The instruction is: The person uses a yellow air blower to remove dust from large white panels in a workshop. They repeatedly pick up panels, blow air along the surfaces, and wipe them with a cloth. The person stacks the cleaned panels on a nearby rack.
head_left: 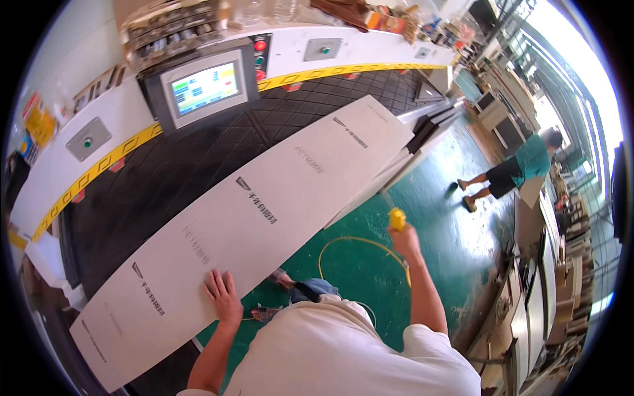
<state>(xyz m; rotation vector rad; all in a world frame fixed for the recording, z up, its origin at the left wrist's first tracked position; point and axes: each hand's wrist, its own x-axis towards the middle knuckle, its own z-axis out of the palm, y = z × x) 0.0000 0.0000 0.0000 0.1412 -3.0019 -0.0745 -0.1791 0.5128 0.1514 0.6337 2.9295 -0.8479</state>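
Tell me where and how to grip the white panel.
Likely two-handed, spread along the near long edge of the white panel, from the person's side: it lies flat and long, and by the left hand that edge appears above green floor.

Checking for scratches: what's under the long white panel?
The dark table shows past the far edge of the panel, apparently running beneath; the covered part can't be seen.

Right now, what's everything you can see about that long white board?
The board is long, flat and pale, with dark printing on top. It looks smooth, but I can't tell its material. It lies slantwise over the dark table, far end to the right. The person's left grip rests on it near the closer edge.
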